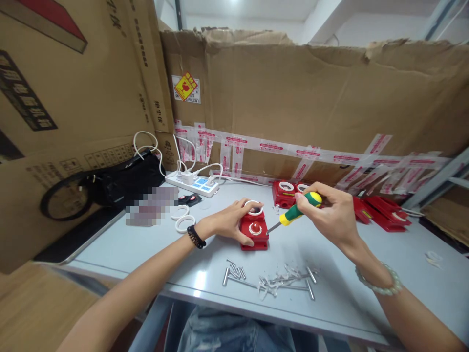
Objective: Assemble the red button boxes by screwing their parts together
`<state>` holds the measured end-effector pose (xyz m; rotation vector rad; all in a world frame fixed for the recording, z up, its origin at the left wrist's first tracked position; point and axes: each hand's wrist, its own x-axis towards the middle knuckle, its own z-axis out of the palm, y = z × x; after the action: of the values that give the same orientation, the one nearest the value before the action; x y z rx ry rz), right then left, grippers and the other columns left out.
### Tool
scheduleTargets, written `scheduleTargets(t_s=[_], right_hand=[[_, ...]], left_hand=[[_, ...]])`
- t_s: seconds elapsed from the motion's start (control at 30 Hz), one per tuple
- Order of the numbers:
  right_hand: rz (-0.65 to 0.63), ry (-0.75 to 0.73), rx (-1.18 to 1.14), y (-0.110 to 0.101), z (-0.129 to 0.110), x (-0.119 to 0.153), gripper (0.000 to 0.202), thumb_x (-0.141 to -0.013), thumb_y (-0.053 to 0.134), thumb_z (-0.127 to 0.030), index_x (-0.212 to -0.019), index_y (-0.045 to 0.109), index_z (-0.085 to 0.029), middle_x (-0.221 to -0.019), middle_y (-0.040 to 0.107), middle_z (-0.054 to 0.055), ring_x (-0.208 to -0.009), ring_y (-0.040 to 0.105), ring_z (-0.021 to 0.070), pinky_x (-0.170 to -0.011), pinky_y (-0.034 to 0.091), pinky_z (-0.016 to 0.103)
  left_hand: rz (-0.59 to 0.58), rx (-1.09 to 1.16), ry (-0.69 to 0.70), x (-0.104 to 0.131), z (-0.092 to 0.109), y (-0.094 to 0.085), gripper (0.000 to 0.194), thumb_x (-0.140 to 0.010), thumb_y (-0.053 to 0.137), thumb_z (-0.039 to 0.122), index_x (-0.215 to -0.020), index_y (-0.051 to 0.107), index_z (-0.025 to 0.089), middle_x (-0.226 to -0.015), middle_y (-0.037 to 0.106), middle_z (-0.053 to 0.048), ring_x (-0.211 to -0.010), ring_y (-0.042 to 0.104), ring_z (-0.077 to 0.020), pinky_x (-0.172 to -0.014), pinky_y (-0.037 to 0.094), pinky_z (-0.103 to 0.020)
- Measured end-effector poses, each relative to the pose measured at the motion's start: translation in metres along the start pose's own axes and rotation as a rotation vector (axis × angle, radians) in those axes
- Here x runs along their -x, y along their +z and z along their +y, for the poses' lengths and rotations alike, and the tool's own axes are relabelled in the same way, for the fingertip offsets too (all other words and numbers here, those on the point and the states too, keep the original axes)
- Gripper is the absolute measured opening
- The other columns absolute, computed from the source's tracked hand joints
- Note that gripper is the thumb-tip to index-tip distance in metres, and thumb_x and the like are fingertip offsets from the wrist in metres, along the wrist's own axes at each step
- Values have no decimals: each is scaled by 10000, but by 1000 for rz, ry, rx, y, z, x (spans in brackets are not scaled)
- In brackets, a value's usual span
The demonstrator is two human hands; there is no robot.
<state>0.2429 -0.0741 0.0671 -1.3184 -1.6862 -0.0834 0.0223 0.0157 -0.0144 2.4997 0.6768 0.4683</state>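
A red box (259,240) with a white ring (253,208) at its back and a smaller white ring around a red knob (255,228) rests on the grey table (146,264). My left hand (231,223) grips this box from its left side, thumb at the front, fingers by the back ring. My right hand (331,212) is closed around the green and yellow handle of a screwdriver (293,214). The screwdriver slants down to the left, its tip at the right edge of the red box.
Screws (235,270), metal T-shaped tools (245,281) and clear scraps lie in front. Two loose white rings (185,224) and a power strip (194,184) are left. More red boxes (281,198) stand behind and right. Cardboard (293,98) walls the back.
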Motion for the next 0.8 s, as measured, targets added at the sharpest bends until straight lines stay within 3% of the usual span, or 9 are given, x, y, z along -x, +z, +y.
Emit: scheduleTargets(t_s=[0.27, 0.4, 0.53, 0.67, 0.8], right_hand=[[9, -16, 32, -11, 16, 10, 168, -724, 617, -303, -612, 556, -194, -526, 447, -42, -476, 358, 87, -423, 298, 222], [-111, -126, 104, -10, -1, 1, 164, -734, 618, -307, -626, 576, -192, -507, 468, -46, -457, 364, 85, -456, 314, 229], [-246, -297, 308, 1, -23, -11, 249, -884, 442, -377, -834, 610, -201, -610, 600, -12, -495, 457, 100, -499, 300, 235], [-268, -372, 616, 11, -33, -23, 432, -910, 321, -491, -724, 580, -200, -501, 542, -1, -418, 404, 110, -454, 175, 251], [-265, -342, 773, 11, -33, -33, 385, -875, 374, -408, -598, 540, -198, -455, 508, 19, -422, 419, 134, -462, 162, 268]], left_hand=[[2, 1, 13, -1, -4, 1, 959, -563, 760, 415, -1376, 260, 322, -1277, 363, -79, -1158, 423, -312, -995, 350, -477], [4, -17, 8, -1, -3, 1, 967, -562, 763, 436, -1375, 253, 324, -1270, 365, -76, -1147, 425, -311, -990, 357, -476], [8, -37, -4, -1, -1, 1, 949, -560, 763, 484, -1356, 269, 330, -1227, 385, -72, -1116, 439, -314, -962, 378, -484], [9, -45, -9, -1, 0, 1, 940, -555, 761, 512, -1344, 284, 328, -1193, 398, -71, -1099, 441, -320, -941, 389, -486], [2, -43, -15, -1, -1, 1, 943, -556, 758, 507, -1346, 278, 320, -1215, 387, -76, -1104, 438, -320, -941, 390, -483]])
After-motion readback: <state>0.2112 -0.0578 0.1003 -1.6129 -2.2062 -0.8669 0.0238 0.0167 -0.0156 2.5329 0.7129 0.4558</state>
